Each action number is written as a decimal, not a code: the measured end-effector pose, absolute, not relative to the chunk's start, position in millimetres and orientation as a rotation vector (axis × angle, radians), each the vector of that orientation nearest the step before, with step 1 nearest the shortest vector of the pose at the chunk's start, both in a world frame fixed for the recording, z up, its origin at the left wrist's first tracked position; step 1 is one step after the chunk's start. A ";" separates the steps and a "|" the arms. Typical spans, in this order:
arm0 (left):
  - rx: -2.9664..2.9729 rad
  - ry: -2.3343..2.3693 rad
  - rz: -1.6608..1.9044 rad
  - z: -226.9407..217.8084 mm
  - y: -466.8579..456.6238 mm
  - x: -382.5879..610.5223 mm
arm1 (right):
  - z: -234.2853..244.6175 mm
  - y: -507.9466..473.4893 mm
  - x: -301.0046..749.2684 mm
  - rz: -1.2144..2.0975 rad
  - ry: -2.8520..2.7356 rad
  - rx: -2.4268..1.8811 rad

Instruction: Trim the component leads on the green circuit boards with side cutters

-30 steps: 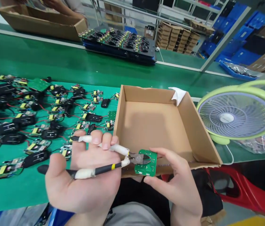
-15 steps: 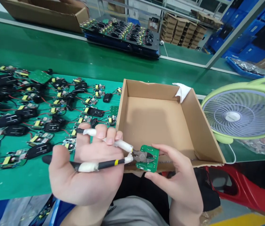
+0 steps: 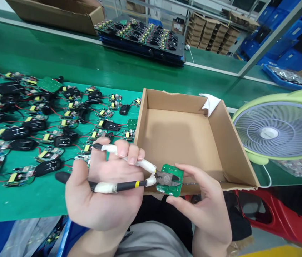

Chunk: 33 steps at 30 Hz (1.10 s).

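Note:
My left hand (image 3: 108,192), palm up, is closed on a pair of side cutters (image 3: 129,185). White tape wraps parts of the black handles, and the fingers curl over the upper handle while the lower one crosses the palm. My right hand (image 3: 207,196) pinches a small green circuit board (image 3: 168,169) by its right side, between thumb and forefinger. The cutter jaws are slightly apart and lie over the face of the board. Whether they touch it, I cannot tell. Both hands are at the near edge of an open cardboard box (image 3: 181,137).
Many circuit boards wired to black housings (image 3: 49,167) cover the green mat on the left. To the right of the box stands a green-rimmed fan (image 3: 270,134). A black tray of boards (image 3: 142,51) sits on the shelf behind. A red stool (image 3: 276,214) is at the lower right.
The whole view has shifted slightly, so things appear a little further right. Both hands keep their grips, and the cutter jaws stay over the board.

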<state>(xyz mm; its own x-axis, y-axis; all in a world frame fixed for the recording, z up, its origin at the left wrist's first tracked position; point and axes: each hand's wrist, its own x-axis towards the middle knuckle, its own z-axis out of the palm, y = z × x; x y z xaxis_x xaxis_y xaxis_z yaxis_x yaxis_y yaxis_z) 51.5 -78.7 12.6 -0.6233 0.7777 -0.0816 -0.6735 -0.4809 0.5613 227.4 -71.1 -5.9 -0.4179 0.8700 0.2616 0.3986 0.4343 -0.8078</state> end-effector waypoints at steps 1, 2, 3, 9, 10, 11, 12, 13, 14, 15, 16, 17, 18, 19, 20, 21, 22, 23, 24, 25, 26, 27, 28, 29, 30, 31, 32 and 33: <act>0.240 0.706 2.156 12.3 -78.3 52.2 | -6.1 -71.2 227.3 0.871 -1.997 -1.058; 0.247 0.707 2.172 12.1 -78.0 52.7 | -6.1 -71.3 227.2 0.871 -1.994 -1.051; 0.255 0.711 2.182 11.9 -77.8 53.1 | -6.1 -71.4 227.2 0.875 -1.993 -1.047; 0.356 0.755 2.211 10.8 -79.4 50.9 | -6.5 -72.2 227.9 0.891 -1.996 -1.047; 0.367 0.761 2.217 10.6 -79.4 50.6 | -6.8 -72.2 227.9 0.889 -1.998 -1.047; 0.368 0.766 2.221 10.4 -79.0 50.4 | -7.1 -72.2 227.7 0.884 -2.000 -1.049; 0.362 0.767 2.221 10.1 -78.5 50.3 | -7.4 -72.2 227.4 0.878 -2.004 -1.053; 0.357 0.766 2.225 9.9 -77.8 50.3 | -7.6 -72.2 227.1 0.870 -2.010 -1.056; 0.352 0.767 2.228 9.6 -77.1 50.2 | -7.6 -72.2 226.6 0.864 -2.018 -1.057; 0.355 0.766 2.231 9.4 -76.5 50.1 | -7.5 -72.3 226.1 0.858 -2.027 -1.055; 0.363 0.766 2.236 9.4 -76.1 49.9 | -7.3 -72.4 225.7 0.855 -2.039 -1.051; 0.380 0.763 2.238 9.5 -76.0 49.6 | -6.9 -72.6 225.3 0.853 -2.052 -1.047; 0.396 0.763 2.237 9.8 -76.1 49.4 | -6.5 -72.6 225.0 0.850 -2.063 -1.043; 0.408 0.762 2.236 10.2 -76.5 49.2 | -6.1 -72.6 224.9 0.845 -2.071 -1.040; 0.421 0.758 2.233 10.7 -76.9 49.2 | -5.9 -72.5 224.8 0.840 -2.079 -1.037; 0.428 0.760 2.228 11.1 -77.3 49.4 | -5.9 -72.3 224.8 0.835 -2.084 -1.037; 0.425 0.768 2.225 11.4 -77.5 49.7 | -6.0 -71.9 224.8 0.832 -2.088 -1.036; 0.420 0.771 2.228 11.4 -77.4 50.0 | -6.3 -71.5 224.9 0.830 -2.090 -1.037; 0.398 0.773 2.234 11.1 -77.1 50.4 | -6.6 -71.1 225.0 0.830 -2.087 -1.040; 0.358 0.772 2.238 10.5 -76.5 50.8 | -6.9 -70.8 225.1 0.833 -2.082 -1.046; 0.301 0.766 2.245 9.8 -75.7 51.1 | -7.1 -70.6 225.3 0.838 -2.073 -1.051; 0.239 0.751 2.264 9.1 -74.9 51.3 | -7.2 -70.6 225.4 0.847 -2.062 -1.057; 0.181 0.732 2.285 8.7 -74.2 51.6 | -7.1 -70.7 225.6 0.859 -2.053 -1.063; 0.131 0.718 2.296 8.5 -73.7 51.8 | -6.8 -71.0 225.8 0.870 -2.045 -1.068; 0.101 0.705 2.308 8.8 -73.6 52.1 | -6.5 -71.3 225.9 0.880 -2.038 -1.072; 0.093 0.692 2.318 9.6 -73.8 52.5 | -6.3 -71.7 226.1 0.887 -2.033 -1.076; 0.090 0.684 2.312 10.6 -74.3 52.8 | -6.0 -71.9 226.2 0.892 -2.029 -1.080; 0.087 0.681 2.298 11.9 -74.9 53.1 | -5.9 -72.0 226.3 0.895 -2.024 -1.082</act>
<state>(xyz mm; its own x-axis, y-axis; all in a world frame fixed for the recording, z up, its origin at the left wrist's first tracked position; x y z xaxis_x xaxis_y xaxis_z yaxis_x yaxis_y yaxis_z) 53.1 -74.9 11.9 -0.7339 0.6664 -0.1317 -0.6304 -0.5961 0.4973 226.3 -72.0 -5.9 -0.4358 0.8697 0.2318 0.4136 0.4222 -0.8067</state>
